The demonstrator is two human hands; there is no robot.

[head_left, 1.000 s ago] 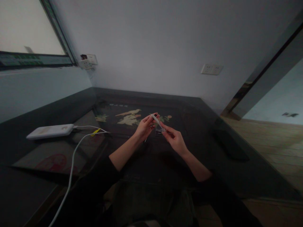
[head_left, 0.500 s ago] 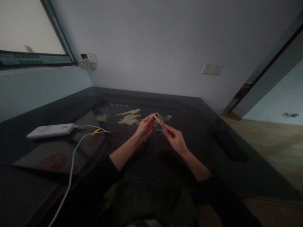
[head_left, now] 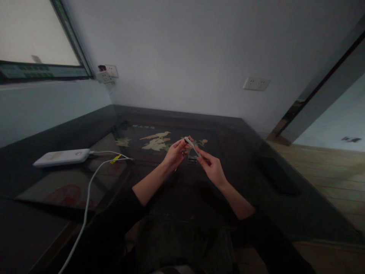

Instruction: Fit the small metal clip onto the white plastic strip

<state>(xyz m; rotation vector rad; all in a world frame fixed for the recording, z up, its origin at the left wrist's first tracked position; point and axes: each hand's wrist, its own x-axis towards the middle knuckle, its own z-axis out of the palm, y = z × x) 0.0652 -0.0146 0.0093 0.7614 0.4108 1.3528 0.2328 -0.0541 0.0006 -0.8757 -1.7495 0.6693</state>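
Observation:
In front of me, my left hand (head_left: 173, 155) and my right hand (head_left: 210, 166) are both closed on one slim, light-grey, slightly curved stick-like object (head_left: 193, 145). The left fingers pinch around its far upper end, where a small dark spot shows. My right thumb and fingertips grip its lower near end. What kind of object it is, I cannot make out. Just below it, between the hands, a small shiny rectangular piece with bars (head_left: 192, 160) lies on the dark table (head_left: 176, 205). A thin pale tip pokes out under the left hand.
On the left lies a white power bank (head_left: 62, 157) with a white cable (head_left: 88, 190) running toward me, a yellow tag on it. At the right rests a dark flat object (head_left: 278, 176). Wall sockets (head_left: 256, 83) are behind the table, whose right edge borders a wooden floor.
The light-grey object has turned slightly in my fingers and looks straighter and narrower. More of the shiny barred piece below it shows. Both hands stay nearly in place.

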